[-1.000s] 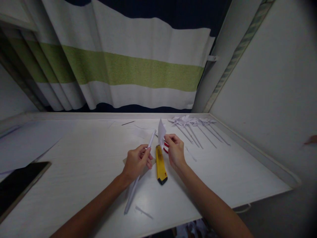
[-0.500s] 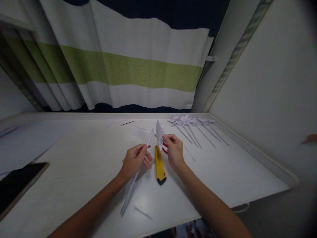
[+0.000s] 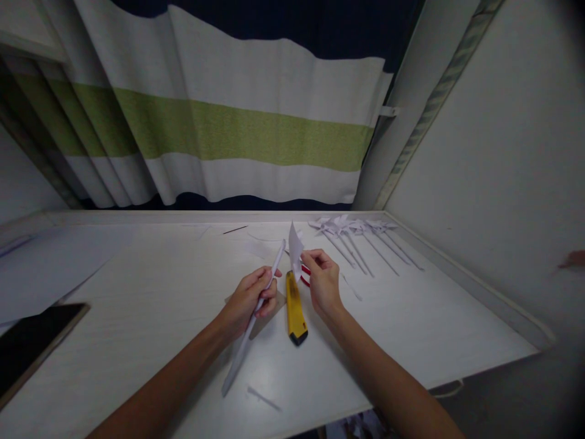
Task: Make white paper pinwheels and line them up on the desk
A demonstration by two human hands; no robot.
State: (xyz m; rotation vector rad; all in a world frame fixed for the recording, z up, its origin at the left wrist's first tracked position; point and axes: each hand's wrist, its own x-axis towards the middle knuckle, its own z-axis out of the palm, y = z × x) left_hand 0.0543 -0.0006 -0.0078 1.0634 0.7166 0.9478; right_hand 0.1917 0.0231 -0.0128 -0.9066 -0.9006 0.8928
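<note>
My left hand (image 3: 256, 292) is closed around a rolled white paper stick (image 3: 240, 353), which slants up and to the right. Its upper tip comes near a folded white paper pinwheel (image 3: 295, 249), pinched at its right side by the fingers of my right hand (image 3: 322, 274). The pinwheel is seen nearly edge-on, and a gap shows between it and the stick. On the table below lies a yellow utility knife (image 3: 297, 314). Red-handled scissors (image 3: 305, 275) are mostly hidden behind the pinwheel and my right hand. A brownish flat piece (image 3: 267, 320) shows under my left hand.
Several paper pinwheels on sticks (image 3: 361, 235) lie at the back right. White sheets (image 3: 50, 262) and a dark flat panel (image 3: 36, 341) are at the left. A thin dark rod (image 3: 235, 229) and paper scraps (image 3: 264, 399) lie on the table. Part of another hand (image 3: 573, 259) shows at far right.
The stick's upper end has turned slightly to the right, nearer the pinwheel. My left fingers have curled more around the stick. My right hand keeps its pinch.
</note>
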